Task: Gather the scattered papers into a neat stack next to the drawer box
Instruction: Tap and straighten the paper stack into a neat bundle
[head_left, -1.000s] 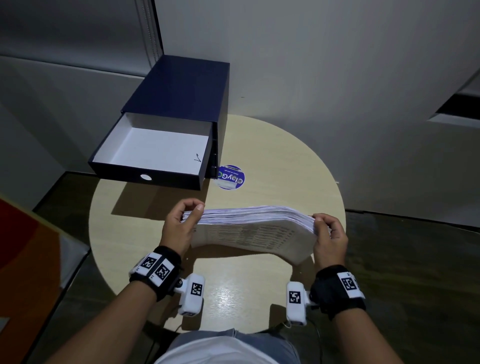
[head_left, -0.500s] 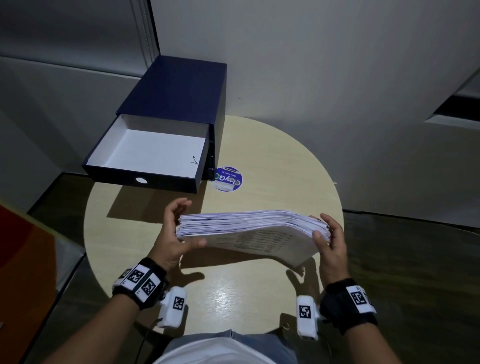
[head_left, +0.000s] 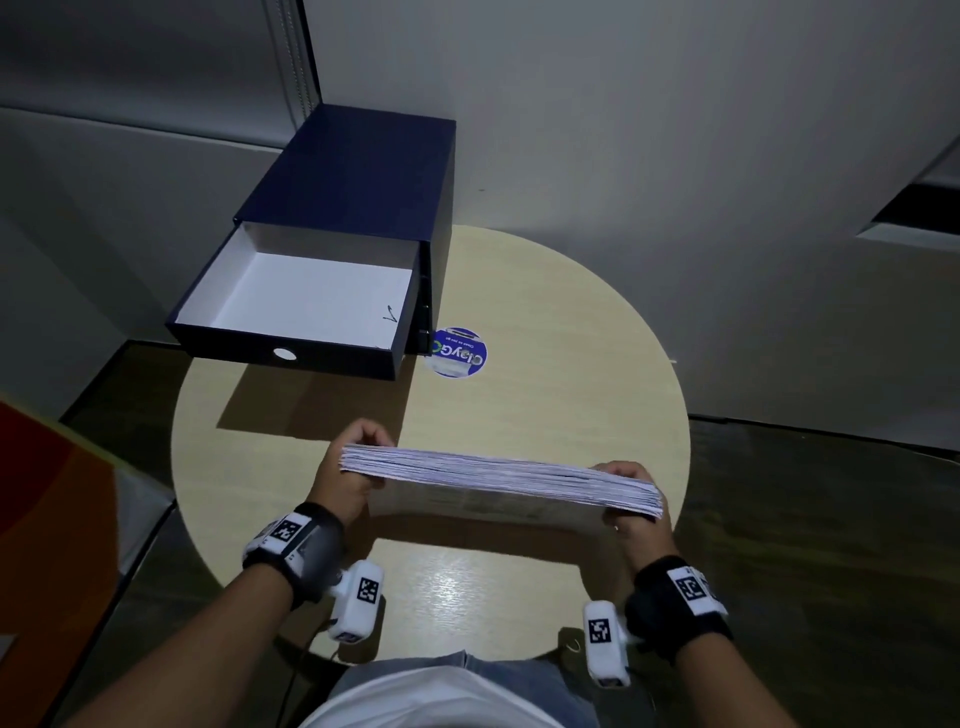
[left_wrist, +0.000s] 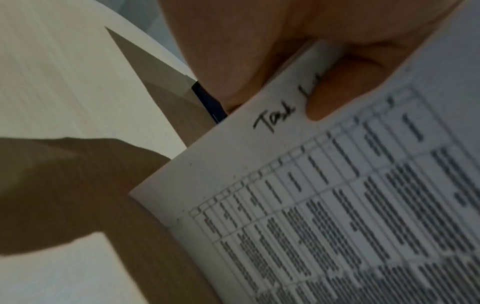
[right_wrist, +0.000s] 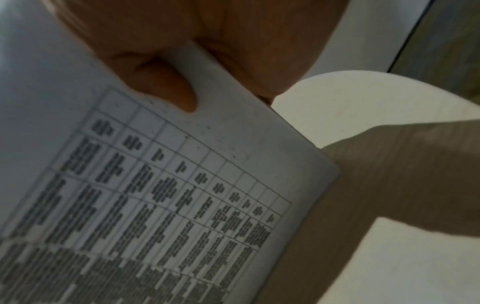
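Gripping the gathered stack of papers (head_left: 498, 480) on edge above the round table (head_left: 571, 332), left hand (head_left: 345, 475) and right hand (head_left: 631, 499) curled round its ends, the person has collected every sheet, I judge, but not yet laid them beside the open drawer box (head_left: 343, 208).

Paper stack (head_left: 498, 480) thick, squared, on edge, above table; drawer box (head_left: 343, 208) open.
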